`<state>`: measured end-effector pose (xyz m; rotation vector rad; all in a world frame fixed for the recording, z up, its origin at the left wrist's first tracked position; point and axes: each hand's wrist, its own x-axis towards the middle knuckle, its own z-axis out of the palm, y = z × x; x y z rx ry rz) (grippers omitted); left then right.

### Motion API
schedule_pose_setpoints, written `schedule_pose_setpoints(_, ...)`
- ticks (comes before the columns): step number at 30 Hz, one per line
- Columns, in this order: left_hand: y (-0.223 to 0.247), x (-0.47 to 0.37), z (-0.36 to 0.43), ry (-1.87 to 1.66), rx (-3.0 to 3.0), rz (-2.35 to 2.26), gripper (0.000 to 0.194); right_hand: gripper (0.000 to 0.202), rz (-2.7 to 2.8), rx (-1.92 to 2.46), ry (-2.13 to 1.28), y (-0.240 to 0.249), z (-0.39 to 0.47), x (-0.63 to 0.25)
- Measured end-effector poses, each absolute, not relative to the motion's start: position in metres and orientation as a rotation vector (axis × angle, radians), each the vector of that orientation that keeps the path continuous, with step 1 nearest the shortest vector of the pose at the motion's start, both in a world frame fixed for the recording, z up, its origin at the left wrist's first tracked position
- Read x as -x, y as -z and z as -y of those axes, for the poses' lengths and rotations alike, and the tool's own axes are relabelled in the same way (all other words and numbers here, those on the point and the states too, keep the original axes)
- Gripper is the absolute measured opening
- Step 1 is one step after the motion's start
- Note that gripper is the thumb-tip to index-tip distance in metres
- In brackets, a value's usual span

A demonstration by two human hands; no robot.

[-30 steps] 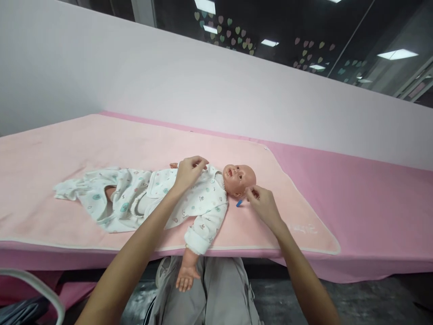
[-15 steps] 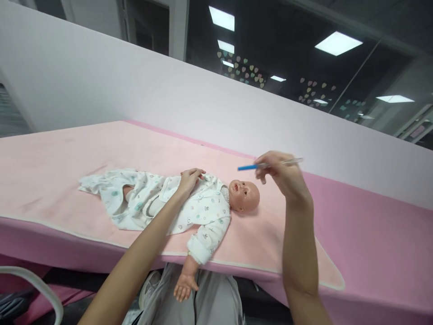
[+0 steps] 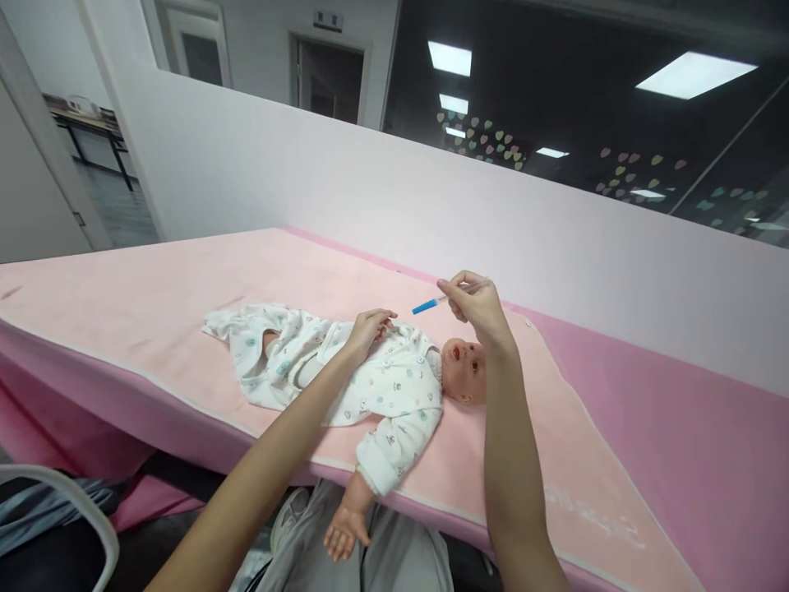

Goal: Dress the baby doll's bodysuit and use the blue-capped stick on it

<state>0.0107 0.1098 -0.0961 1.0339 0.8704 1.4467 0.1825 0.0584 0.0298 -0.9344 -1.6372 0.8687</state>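
A baby doll (image 3: 400,378) in a white patterned outfit lies on its back on a pink mat, its head to the right. My left hand (image 3: 370,333) rests at the far side of its chest, fingers curled round what looks like the doll's far hand, mostly hidden. Above the doll's head, my right hand (image 3: 472,300) pinches a thin clear stick with a blue end (image 3: 425,307), which points left and slightly down. My right wrist covers part of the doll's head. The doll's near arm hangs over the mat's front edge, palm open.
The pink mat (image 3: 185,271) covers a padded pink table (image 3: 666,386) against a low white wall (image 3: 345,181). Dark windows with heart stickers rise behind it. At the lower left is a curved pale bar (image 3: 80,501); my grey-trousered legs (image 3: 400,551) are below the table edge.
My right hand has moved left and turned, bringing the blue end nearer the doll's chest and my left hand. My left hand stays at the chest. The view has swung left.
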Motion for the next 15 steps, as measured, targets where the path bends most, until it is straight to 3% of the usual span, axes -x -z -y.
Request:
schedule_pose_setpoints(8,0.097,-0.010,-0.110,-1.441,-1.051,-0.883,0.028,0.040,1.425,1.128,-0.832,-0.025,-0.073,-0.197)
schedule_pose_setpoints(15,0.095,-0.010,-0.109,-1.437,-1.093,-0.891,0.028,0.044,1.431,0.988,-0.992,-0.027,-0.069,-0.193)
